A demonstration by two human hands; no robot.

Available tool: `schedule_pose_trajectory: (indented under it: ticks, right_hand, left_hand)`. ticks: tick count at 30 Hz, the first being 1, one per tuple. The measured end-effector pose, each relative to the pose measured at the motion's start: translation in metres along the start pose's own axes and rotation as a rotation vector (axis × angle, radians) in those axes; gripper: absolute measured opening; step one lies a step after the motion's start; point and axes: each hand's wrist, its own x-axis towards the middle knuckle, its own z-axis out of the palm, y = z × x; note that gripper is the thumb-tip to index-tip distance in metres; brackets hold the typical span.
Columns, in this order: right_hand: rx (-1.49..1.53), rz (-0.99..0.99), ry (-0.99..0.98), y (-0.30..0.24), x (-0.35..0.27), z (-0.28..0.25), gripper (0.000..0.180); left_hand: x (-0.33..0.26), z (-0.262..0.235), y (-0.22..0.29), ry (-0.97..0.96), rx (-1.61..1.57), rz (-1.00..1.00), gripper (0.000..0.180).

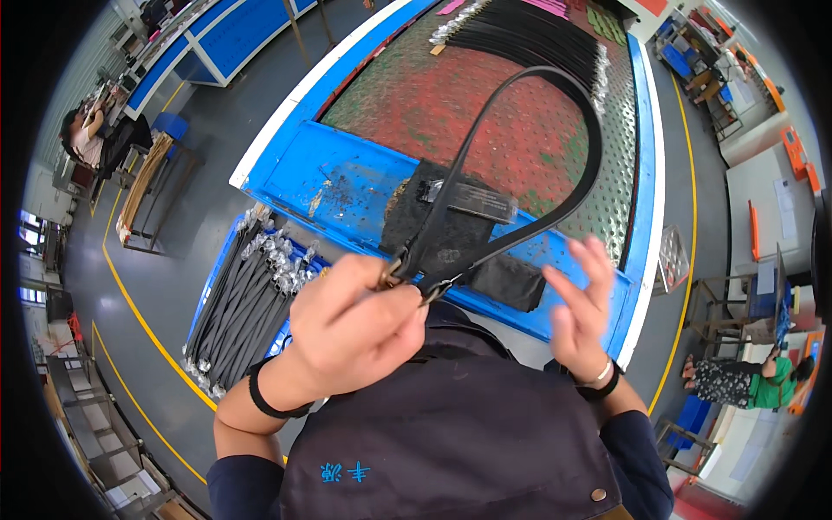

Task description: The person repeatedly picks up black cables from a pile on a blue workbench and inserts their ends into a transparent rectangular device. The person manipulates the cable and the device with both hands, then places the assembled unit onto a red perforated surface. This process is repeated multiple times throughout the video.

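The person stands at the blue-edged bench (347, 165) with a black belt (555, 221) bent into one tall loop. The left hand (351, 325) is closed tight around both ends of it — the fingers (381, 303) pinch the two strap ends together just where a small metal buckle (431, 290) pokes out past the knuckles. From that pinch the loop rises up and away from the fingers, out over the bench, arches at its far top and comes back down on the right side to the same grip. So the loop's long axis runs straight away from the left fist, leaning a little to the right.

The right hand (582, 308) is open, fingers spread and slightly curled, holding nothing. It hovers just below the returning right leg of the loop — near it, but I can't tell that it touches. The left hand is the one that has the belt; the right is only beside it.

Beyond the left fingers, on the bench, lies a dark worn pad (451, 234) with a flat black block (472, 201) on it. Down to the left of the left wrist sits a tray of finished belts (243, 303), buckles massed at one end. More belts (529, 39) lie in a row at the far end of the bench.
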Motion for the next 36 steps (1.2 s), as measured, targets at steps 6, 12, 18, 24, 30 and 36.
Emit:
schedule_pose_trajectory:
  ticks: [6,12,18,24,30,36]
  right_hand:
    - [-0.301,0.216,-0.43,0.073,-0.083,0.061,0.036]
    - [-0.292,0.167,-0.373,0.077,-0.073,0.025,0.016]
    - [-0.187,-0.298,0.107,-0.006,0.001,-0.046,0.03]
    - [-0.271,-0.583,0.059,-0.039,0.05,-0.03,0.038]
    - [-0.289,-0.651,0.05,-0.035,0.054,-0.025,0.04]
    - [-0.001,-0.543,0.225,0.001,0.009,-0.028,0.037]
  left_hand:
    - [0.012,-0.018,-0.001,-0.114,-0.174,-0.204,0.017]
    - [0.023,-0.033,-0.001,-0.234,-0.278,-0.338,0.011]
    - [0.033,-0.03,0.009,-0.32,-0.304,-0.34,0.01]
    - [0.041,-0.03,0.02,-0.381,-0.342,-0.316,0.011]
    - [0.041,-0.032,0.024,-0.395,-0.326,-0.317,0.013]
    - [0.029,-0.032,0.019,-0.3,-0.279,-0.277,0.014]
